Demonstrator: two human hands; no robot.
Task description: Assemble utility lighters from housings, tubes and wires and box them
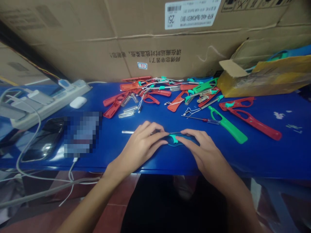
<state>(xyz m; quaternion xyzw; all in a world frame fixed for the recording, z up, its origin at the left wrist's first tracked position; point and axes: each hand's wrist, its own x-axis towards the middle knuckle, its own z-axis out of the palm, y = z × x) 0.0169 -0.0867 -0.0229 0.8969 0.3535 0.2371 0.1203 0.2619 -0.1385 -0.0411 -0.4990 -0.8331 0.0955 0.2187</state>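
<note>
My left hand [147,139] and my right hand [202,147] are closed on the two sides of a blue stick lighter [172,144], low over the blue table. Its green trigger [174,139] shows between my fingertips. A metal tube [127,132] pokes out left of my left hand, apparently belonging to this lighter; the part between is hidden. Most of the casing is covered by my fingers. Beyond my right hand lie a screwdriver [210,121] with a clear and red handle and a green lighter casing half [230,127].
Red casing halves [257,124], clear fuel tanks [127,111] and wired metal tubes lie in a heap at the back. A taped carton [264,79] stands at right. Phones [45,137], a power strip [51,103], a white earbud case [78,102] and cables occupy the left.
</note>
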